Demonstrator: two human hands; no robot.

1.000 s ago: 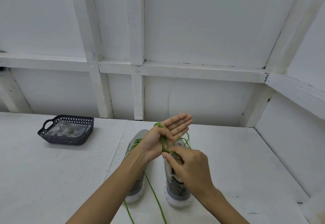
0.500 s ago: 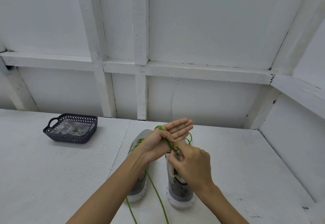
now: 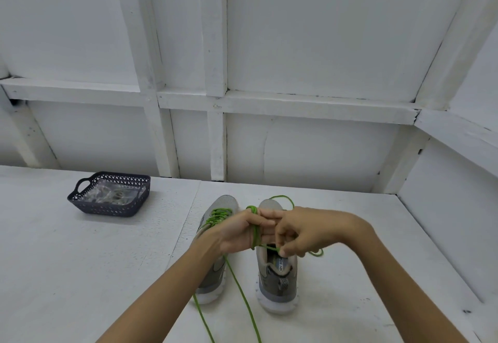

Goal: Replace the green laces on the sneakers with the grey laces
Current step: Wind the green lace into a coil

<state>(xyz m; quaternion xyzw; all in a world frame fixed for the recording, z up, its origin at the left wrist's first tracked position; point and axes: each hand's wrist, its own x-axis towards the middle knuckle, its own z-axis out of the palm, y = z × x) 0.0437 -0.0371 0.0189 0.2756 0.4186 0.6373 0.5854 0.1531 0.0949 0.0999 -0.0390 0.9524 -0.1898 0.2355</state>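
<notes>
On the white painted table (image 3: 80,275), far to the left and well apart from the shoes, sits a dark navy plastic lattice basket (image 3: 107,208) with loop handles; inside it lies a clear crinkled packet (image 3: 111,194) holding something pale, too blurred to identify. To its right stands the left-side grey mesh sneaker (image 3: 213,275) on a white sole, toe pointing away, with green lacing (image 3: 218,214) threaded across its eyelets. Over that shoe hovers the left hand (image 3: 237,232), fingers straight, together and pointing right; a bright green lace (image 3: 255,230) is wound in several turns round those fingers, and two strands trail down across the table to the bottom edge. Just beside stands the right-side grey mesh sneaker (image 3: 277,283), parallel to the first. Above its opening the right hand (image 3: 304,230) pinches the green lace between thumb and forefinger, close under the left fingers, its other fingers curled; one loop of lace arcs past this shoe's toe, and another pokes out right of the hand. Behind everything rises a white boarded wall (image 3: 296,46).
</notes>
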